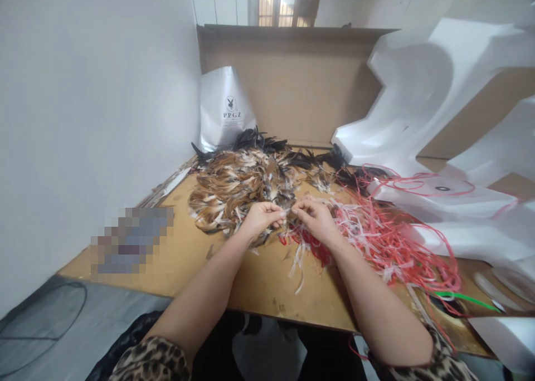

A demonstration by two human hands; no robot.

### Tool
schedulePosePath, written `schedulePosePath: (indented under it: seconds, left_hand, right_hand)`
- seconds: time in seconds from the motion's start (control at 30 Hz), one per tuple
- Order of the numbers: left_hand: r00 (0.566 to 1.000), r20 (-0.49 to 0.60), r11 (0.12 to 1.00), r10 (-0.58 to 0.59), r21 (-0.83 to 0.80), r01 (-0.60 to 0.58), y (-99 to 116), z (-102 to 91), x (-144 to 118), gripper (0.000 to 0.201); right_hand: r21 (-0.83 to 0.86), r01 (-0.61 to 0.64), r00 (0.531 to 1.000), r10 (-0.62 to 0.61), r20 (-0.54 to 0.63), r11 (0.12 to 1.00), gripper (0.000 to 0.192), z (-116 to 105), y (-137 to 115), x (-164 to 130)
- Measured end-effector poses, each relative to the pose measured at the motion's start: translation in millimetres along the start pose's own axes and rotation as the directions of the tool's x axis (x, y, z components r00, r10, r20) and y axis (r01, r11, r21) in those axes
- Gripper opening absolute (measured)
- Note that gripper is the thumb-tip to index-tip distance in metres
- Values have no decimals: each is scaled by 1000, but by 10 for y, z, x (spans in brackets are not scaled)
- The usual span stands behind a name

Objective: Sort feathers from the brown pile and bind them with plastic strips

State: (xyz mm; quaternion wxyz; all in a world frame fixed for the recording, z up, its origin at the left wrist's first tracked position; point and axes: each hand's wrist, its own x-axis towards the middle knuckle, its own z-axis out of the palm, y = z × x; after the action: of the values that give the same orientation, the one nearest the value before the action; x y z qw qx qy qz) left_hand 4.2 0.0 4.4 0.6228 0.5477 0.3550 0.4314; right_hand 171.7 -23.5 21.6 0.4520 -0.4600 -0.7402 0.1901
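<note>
Leopard-print sleeves sat closest to me, and both my bare forearms ran forward from them over the brown board table. Beyond my fingertips lay the big heap of brown and black feathers, spreading away toward the white bag propped against the cardboard backing. To the right of my fingers sprawled the tangle of red cords and white strips, trailing off under the white foam shapes.

My left hand was curled, thumb and forefinger pressed together on a small tuft of feathers at the near edge of the heap. My right hand met it fingertip to fingertip, pinching the same tuft from the other side; whether a white strip was already in that pinch I could not tell. I judged the step wanted a firm left pinch low on the quills, keeping them even, while the right fingers worked close and tight without fanning the tuft apart.
</note>
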Motion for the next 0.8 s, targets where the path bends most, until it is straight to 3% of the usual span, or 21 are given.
schedulePosePath:
  seconds: [0.27, 0.4, 0.6, 0.8]
  left_hand:
    - [1000, 9, 1000, 6, 13, -6, 5, 7, -4, 22]
    - [1000, 14, 1000, -3, 23, 2, 26, 20, -15, 21]
    - [1000, 1, 999, -28, -24, 28, 1, -10, 7, 21]
    - [996, -16, 981, -92, -174, 88, -54, -74, 42, 22]
  right_hand:
    - [-96, 99, 995, -100, -3, 990, 15, 8, 21, 9]
    - [-147, 117, 993, -118, 0, 982, 9, 49, 35, -1]
    - [-100, 124, 992, -125, -4, 987, 8, 30, -7, -7]
    - [-9, 161, 984, -160, 83, 987, 8, -6, -62, -10]
